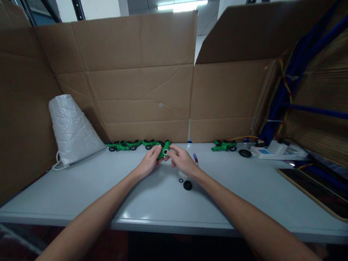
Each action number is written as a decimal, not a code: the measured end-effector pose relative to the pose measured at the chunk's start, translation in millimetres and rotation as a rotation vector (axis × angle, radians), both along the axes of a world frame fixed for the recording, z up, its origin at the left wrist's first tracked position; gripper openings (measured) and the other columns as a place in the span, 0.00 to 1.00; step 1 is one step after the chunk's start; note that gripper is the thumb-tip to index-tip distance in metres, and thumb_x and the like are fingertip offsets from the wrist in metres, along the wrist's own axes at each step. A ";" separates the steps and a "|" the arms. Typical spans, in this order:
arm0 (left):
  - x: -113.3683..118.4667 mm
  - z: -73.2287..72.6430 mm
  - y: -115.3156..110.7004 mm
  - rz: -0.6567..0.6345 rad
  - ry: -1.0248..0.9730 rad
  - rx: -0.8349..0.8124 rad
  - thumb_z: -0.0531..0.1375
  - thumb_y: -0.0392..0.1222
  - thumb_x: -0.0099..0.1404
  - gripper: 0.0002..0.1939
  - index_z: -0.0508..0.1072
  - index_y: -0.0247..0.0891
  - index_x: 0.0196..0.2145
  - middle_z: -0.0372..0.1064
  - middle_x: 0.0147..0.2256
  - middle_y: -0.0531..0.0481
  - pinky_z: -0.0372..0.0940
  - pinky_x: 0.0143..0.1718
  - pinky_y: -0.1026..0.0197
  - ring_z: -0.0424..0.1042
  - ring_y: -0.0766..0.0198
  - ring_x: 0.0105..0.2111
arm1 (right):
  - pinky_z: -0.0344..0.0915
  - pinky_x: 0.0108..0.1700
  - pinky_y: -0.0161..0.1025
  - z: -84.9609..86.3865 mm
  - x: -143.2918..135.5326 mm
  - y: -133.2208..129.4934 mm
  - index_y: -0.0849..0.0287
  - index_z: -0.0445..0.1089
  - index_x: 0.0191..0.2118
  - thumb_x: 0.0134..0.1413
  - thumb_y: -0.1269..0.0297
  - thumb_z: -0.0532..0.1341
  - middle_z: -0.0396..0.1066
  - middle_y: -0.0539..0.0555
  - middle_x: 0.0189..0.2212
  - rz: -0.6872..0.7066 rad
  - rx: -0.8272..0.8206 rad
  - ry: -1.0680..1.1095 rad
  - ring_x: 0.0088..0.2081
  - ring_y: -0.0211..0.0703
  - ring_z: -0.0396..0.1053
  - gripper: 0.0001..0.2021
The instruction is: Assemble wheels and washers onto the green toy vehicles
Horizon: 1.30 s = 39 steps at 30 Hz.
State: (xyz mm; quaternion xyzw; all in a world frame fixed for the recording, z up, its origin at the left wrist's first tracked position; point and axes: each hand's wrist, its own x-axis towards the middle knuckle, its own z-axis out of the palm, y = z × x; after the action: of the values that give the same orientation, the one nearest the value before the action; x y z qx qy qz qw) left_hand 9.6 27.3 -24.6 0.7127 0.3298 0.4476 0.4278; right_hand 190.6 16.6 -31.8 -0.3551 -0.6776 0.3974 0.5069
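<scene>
A green toy car [164,149] with black parts is held up above the table, its side with a white ring around a dark centre turned toward me. My left hand [150,160] grips it from the left, fingers closed around its body. The fingers of my right hand [183,161] are bent together against the car's right side, near the ring; whether they pinch a small part as well is hidden. Below my hands lie a black wheel [187,185] and a small black ring [181,180]. Just beyond my right wrist is a screwdriver [195,159] with a purple-and-red handle.
Several green toy cars [122,145] line the back left; another green car [224,146] and a black tyre [245,153] are at back right. A white wrapped bundle [72,131] stands left. A power strip [275,151] and a dark board [318,192] lie right. Cardboard walls [141,80] enclose the table.
</scene>
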 end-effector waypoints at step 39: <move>-2.7 10.5 -23.3 0.146 0.495 0.388 0.45 0.52 0.79 0.15 0.63 0.42 0.39 0.61 0.28 0.55 0.54 0.33 0.60 0.62 0.61 0.28 | 0.53 0.34 0.35 14.0 18.5 -13.0 0.56 0.64 0.32 0.69 0.64 0.51 0.65 0.47 0.24 -0.093 0.233 -0.542 0.28 0.39 0.62 0.12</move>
State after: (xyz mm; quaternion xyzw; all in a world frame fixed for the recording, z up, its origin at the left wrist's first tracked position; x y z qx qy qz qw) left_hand 6.8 4.0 -14.1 0.8426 0.3828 0.3446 0.1575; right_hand 209.1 3.7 -17.8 -0.4183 -0.8123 0.1840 0.3623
